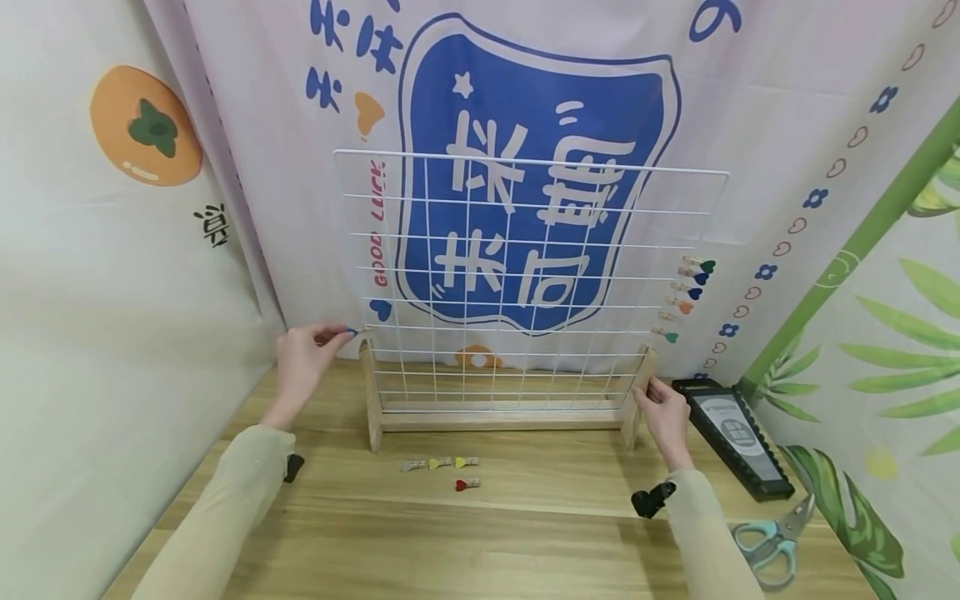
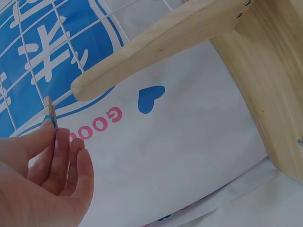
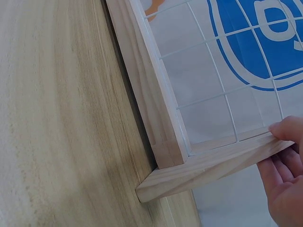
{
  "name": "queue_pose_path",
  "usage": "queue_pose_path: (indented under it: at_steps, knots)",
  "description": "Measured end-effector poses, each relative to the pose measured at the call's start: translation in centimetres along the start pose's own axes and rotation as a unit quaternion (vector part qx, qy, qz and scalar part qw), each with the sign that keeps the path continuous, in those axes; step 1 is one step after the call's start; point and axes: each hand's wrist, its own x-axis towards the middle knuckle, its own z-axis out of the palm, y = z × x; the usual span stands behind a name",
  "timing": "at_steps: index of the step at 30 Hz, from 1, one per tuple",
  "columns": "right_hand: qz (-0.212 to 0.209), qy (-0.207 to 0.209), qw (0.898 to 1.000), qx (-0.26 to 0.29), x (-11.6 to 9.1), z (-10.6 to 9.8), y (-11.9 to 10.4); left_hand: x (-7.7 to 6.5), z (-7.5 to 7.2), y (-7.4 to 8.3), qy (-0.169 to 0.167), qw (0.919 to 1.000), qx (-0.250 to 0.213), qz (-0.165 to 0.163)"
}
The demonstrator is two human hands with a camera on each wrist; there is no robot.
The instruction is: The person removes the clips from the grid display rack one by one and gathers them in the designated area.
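Observation:
A white wire grid (image 1: 528,162) stands upright in a wooden stand (image 1: 498,422). At its left edge, just above the left wooden post (image 2: 123,56), my left hand (image 1: 302,362) pinches a small clothespin (image 2: 50,111) with a blue piece on it between thumb and fingertips. The clothespin's wooden end meets the wire in the left wrist view. My right hand (image 1: 665,414) holds the right wooden post (image 3: 213,172), thumb on the near side and fingers behind. Several heart clothespins (image 1: 686,307) in green, dark blue, orange and teal run down the grid's right edge.
On the table before the stand lie two yellow heart clothespins (image 1: 440,462), a grey one (image 1: 413,466) and a red one (image 1: 467,484). To the right are a black case (image 1: 738,437) and light-blue-handled scissors (image 1: 772,542). A printed curtain (image 1: 292,208) hangs close behind.

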Motion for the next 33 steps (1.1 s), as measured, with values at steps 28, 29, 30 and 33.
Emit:
queue_pose_path:
  at_steps: [28, 29, 30, 33]
  knots:
    - [0.007, -0.006, 1.0, -0.005, -0.4, -0.2, -0.4, -6.4, 1.0, 0.6, -0.001, 0.9994, -0.02, 0.028]
    - [0.006, -0.005, 1.0, -0.004, -0.4, -0.1, -0.4, -6.8, 1.3, 0.5, -0.02, 0.9992, -0.029, 0.021]
    - [0.005, -0.004, 1.0, -0.004, -0.3, -0.1, -0.4, -7.3, 1.7, 0.5, -0.041, 0.9983, -0.039, 0.011]
    - [0.003, -0.003, 1.0, -0.005, -0.3, -0.1, -0.3, -8.6, 3.0, 0.2, -0.087, 0.9945, -0.059, -0.001]
